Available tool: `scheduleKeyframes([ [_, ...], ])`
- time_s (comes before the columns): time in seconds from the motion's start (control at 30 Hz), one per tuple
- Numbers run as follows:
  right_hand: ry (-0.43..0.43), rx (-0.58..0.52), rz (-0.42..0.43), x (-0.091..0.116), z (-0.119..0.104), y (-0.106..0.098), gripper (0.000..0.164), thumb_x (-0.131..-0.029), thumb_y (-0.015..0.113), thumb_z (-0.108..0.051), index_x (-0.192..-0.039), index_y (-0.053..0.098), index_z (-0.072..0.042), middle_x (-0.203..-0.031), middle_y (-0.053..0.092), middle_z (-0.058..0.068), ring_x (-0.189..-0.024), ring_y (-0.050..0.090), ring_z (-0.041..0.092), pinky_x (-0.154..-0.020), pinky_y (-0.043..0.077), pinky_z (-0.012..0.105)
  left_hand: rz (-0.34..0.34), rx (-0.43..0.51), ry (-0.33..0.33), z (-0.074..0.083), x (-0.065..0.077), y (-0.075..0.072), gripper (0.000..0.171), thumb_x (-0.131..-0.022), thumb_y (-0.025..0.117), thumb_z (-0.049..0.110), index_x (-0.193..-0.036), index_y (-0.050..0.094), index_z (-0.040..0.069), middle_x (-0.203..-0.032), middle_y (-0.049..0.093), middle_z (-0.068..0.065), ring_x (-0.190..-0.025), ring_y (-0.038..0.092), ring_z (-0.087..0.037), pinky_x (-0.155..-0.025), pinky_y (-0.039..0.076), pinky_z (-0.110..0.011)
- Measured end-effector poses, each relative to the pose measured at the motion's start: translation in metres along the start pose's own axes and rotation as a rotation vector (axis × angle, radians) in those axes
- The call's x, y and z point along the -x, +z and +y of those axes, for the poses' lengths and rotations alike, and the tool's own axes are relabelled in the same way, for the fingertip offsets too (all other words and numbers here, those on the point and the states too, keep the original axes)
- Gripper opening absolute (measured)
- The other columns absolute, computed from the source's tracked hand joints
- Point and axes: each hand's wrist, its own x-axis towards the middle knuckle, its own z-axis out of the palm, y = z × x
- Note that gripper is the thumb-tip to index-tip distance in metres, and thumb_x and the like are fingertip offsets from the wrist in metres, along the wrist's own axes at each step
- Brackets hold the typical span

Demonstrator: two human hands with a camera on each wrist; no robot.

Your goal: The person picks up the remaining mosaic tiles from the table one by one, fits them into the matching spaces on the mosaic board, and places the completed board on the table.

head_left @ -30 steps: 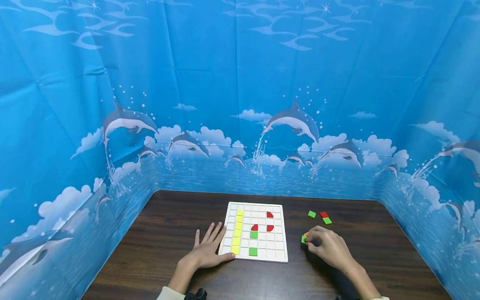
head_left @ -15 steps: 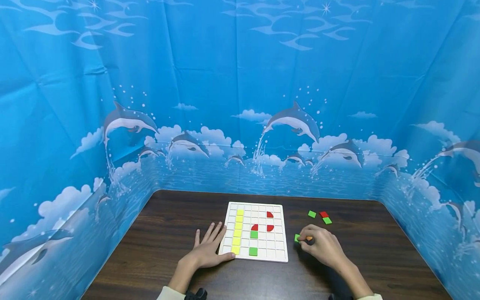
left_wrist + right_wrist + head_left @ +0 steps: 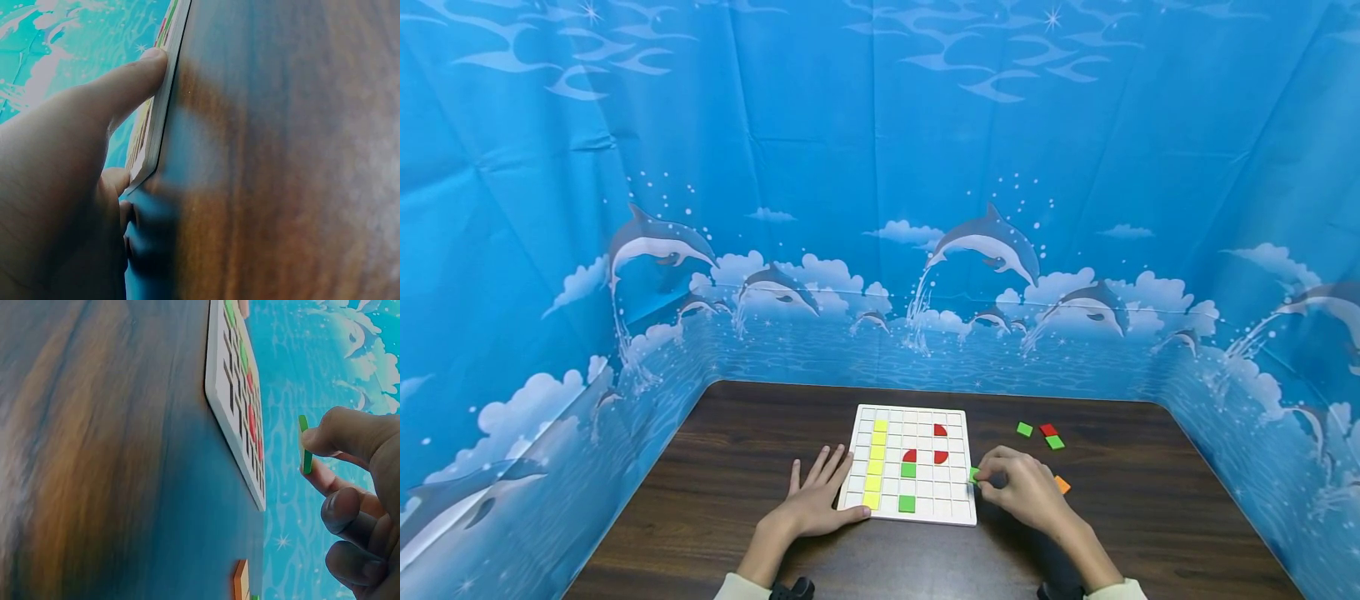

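Note:
A white grid board (image 3: pixel 951 490) lies flat on the dark wooden table. Yellow tiles (image 3: pixel 875 467) fill one column near its left side, with two green squares (image 3: pixel 907 503) and three red quarter-round tiles (image 3: pixel 940 430) in other cells. My left hand (image 3: pixel 811 502) rests at the board's left edge, fingers spread, thumb on its near-left corner (image 3: pixel 150 62). Between thumb and finger, my right hand (image 3: pixel 1024 490) pinches a green square tile (image 3: pixel 305 445) at the board's right edge, above the table.
Right of the board lie an orange tile (image 3: pixel 1062 484), a red tile (image 3: pixel 1048 430) touching a green tile (image 3: pixel 1055 442), and another green tile (image 3: pixel 1024 429). A blue dolphin-print curtain (image 3: pixel 880 208) surrounds the table (image 3: pixel 760 417) behind and at the sides.
My right hand has moved left with the green tile, from the loose tiles to the board's right edge. The orange tile it covered now shows on the table. My left hand has stayed put.

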Motion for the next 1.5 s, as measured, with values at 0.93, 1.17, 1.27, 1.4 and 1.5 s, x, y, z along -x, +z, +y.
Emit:
scheduleKeyframes([
  [0.93, -0.088, -0.006, -0.044, -0.027, -0.037, 0.028, 0.012, -0.085, 0.087, -0.017, -0.083, 0.082, -0.027, -0.096, 0.073, -0.013, -0.081, 0.068, 0.011, -0.059, 0.044, 0.021, 0.004, 0.017, 0.019, -0.002, 0.0, 0.0, 0.109, -0.091, 0.061, 0.079, -0.172, 0.022, 0.017, -0.181, 0.014, -0.009, -0.168, 0.004, -0.038, -0.124, -0.012, -0.078],
  [1.17, -0.114, 0.004, -0.065, -0.034, -0.046, 0.039, 0.009, -0.085, 0.087, -0.019, -0.084, 0.083, -0.026, -0.095, 0.072, -0.016, -0.081, 0.066, 0.007, -0.062, 0.045, 0.021, 0.016, 0.024, 0.03, -0.01, -0.004, 0.007, 0.111, -0.091, 0.057, 0.084, -0.173, 0.019, 0.02, -0.181, 0.011, -0.008, -0.168, 0.002, -0.038, -0.124, -0.014, -0.077],
  [1.27, -0.129, -0.001, -0.075, -0.037, -0.049, 0.043, 0.008, -0.086, 0.086, -0.02, -0.084, 0.084, -0.027, -0.095, 0.073, -0.017, -0.082, 0.066, 0.003, -0.064, 0.047, 0.02, 0.037, 0.014, 0.039, -0.018, -0.008, 0.014, 0.111, -0.089, 0.052, 0.089, -0.173, 0.017, 0.025, -0.182, 0.01, -0.005, -0.169, 0.001, -0.035, -0.124, -0.015, -0.076],
  [1.4, -0.146, -0.011, -0.101, -0.04, -0.053, 0.05, 0.007, -0.087, 0.086, -0.022, -0.084, 0.084, -0.027, -0.097, 0.074, -0.017, -0.086, 0.068, 0.002, -0.065, 0.049, 0.021, 0.039, 0.013, 0.039, -0.017, -0.008, 0.014, 0.111, -0.089, 0.056, 0.087, -0.173, 0.02, 0.024, -0.181, 0.013, -0.006, -0.168, 0.003, -0.036, -0.124, -0.013, -0.077],
  [1.5, -0.155, -0.007, -0.123, -0.041, -0.054, 0.055, 0.005, -0.087, 0.087, -0.023, -0.085, 0.085, -0.027, -0.099, 0.075, -0.016, -0.089, 0.069, 0.002, -0.068, 0.051, 0.022, 0.014, 0.007, 0.023, -0.009, -0.005, 0.006, 0.11, -0.091, 0.058, 0.082, -0.173, 0.021, 0.02, -0.181, 0.013, -0.008, -0.168, 0.004, -0.037, -0.125, -0.011, -0.077],
])
